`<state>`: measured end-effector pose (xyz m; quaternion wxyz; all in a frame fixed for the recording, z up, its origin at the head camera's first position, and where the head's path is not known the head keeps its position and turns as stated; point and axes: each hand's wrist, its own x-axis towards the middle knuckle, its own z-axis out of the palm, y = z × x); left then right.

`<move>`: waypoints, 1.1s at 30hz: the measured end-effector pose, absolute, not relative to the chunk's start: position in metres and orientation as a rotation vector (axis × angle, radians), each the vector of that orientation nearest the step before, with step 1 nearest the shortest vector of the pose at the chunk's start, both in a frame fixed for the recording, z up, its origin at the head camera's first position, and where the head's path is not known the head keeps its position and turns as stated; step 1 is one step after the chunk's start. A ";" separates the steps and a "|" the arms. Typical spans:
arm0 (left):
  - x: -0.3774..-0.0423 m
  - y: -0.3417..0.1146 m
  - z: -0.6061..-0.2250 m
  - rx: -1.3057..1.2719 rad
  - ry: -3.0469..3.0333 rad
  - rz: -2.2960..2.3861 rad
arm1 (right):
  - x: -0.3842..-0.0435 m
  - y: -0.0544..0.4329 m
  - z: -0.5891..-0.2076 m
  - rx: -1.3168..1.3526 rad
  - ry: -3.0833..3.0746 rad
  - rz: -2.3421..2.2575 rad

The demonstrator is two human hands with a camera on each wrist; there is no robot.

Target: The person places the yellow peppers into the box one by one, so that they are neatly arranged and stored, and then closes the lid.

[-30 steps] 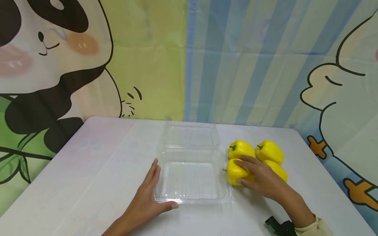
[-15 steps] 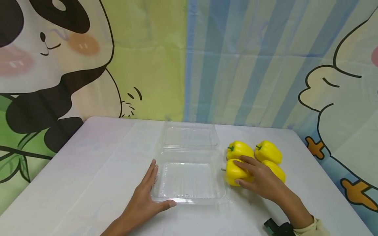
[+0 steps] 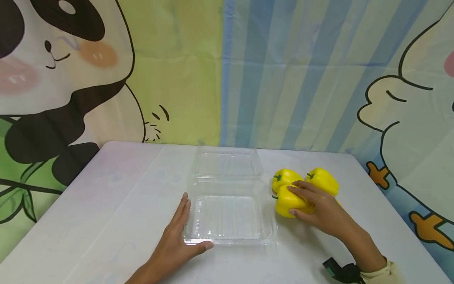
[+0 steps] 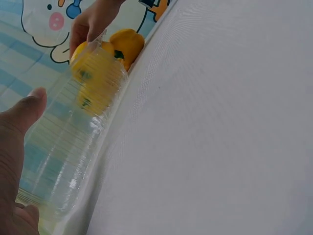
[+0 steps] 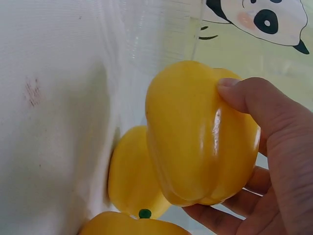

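Observation:
My right hand point(image 3: 324, 207) holds a yellow bell pepper point(image 3: 291, 202), thumb on one side and fingers on the other. In the right wrist view the held bell pepper point(image 5: 200, 137) is raised off the table, with another bell pepper point(image 5: 134, 171) below and behind it. Two more yellow bell peppers with green stems stand behind, one at the left point(image 3: 283, 177) and one at the right point(image 3: 323, 181). The hand hides most of a further one. My left hand point(image 3: 173, 238) rests at the near left corner of a lidded clear plastic container point(image 3: 244, 241), fingers straight along its side, thumb at its front edge.
The container's lid point(image 3: 227, 163) lies folded back toward the wall. A white table point(image 3: 106, 221) carries everything. A cartoon-printed cloth point(image 3: 177, 71) hangs behind it. A black wrist device point(image 3: 342, 272) sits at my right sleeve.
My right hand has lifted the near left bell pepper off the table and shifted it slightly right. The left hand stays at the container's corner.

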<state>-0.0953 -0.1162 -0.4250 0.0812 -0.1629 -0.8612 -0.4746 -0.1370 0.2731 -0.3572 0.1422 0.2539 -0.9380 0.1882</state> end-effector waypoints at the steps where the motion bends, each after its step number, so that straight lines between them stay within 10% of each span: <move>1: -0.095 -0.117 -0.425 -0.479 -2.582 -1.418 | -0.137 0.273 -0.357 0.729 -2.693 0.553; 33: -0.093 -0.114 -0.423 -0.400 -2.660 -1.356 | -0.133 0.244 -0.365 0.901 -2.313 0.791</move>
